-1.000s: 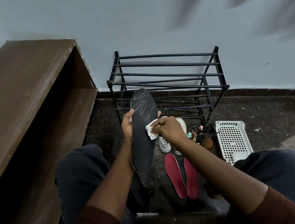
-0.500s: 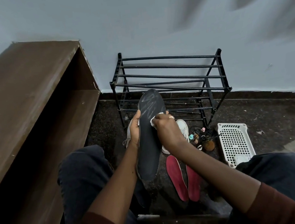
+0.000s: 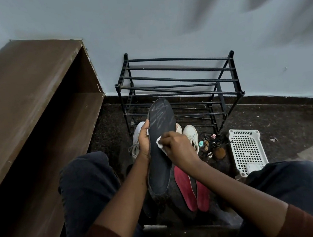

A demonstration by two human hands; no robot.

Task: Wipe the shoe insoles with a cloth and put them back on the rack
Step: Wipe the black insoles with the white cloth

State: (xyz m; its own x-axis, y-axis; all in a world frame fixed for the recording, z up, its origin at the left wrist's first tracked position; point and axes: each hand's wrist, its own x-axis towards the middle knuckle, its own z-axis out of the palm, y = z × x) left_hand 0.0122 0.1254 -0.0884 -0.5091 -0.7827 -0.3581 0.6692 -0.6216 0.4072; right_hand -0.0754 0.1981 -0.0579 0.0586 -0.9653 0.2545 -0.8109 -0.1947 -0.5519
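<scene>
Black insole: the black insole (image 3: pixel 162 149) stands nearly upright between the person's knees, toe end up, in front of the rack; pale streaks mark its upper part.
Left hand: the left hand (image 3: pixel 144 141) grips the insole's left edge, thumb on the front face, fingers wrapped behind.
Right hand: the right hand (image 3: pixel 176 148) has its fingers curled round a white cloth (image 3: pixel 160 144) and presses it on the insole's middle.
Red insoles: two red insoles (image 3: pixel 191 189) lie side by side on the dark floor (image 3: pixel 281 123), just right of the black insole's heel.
Rack: the black metal rack (image 3: pixel 179 84) stands against the wall, its bars bare.
Shoes: white shoes (image 3: pixel 191 133) sit on the floor behind the hands, at the foot of the rack.
Basket: a white plastic basket (image 3: pixel 246 147) lies right of the rack, small odds and ends (image 3: pixel 211 145) between it and the shoes.
Shelf: a brown wooden shelf (image 3: pixel 27 90) runs along the left.
</scene>
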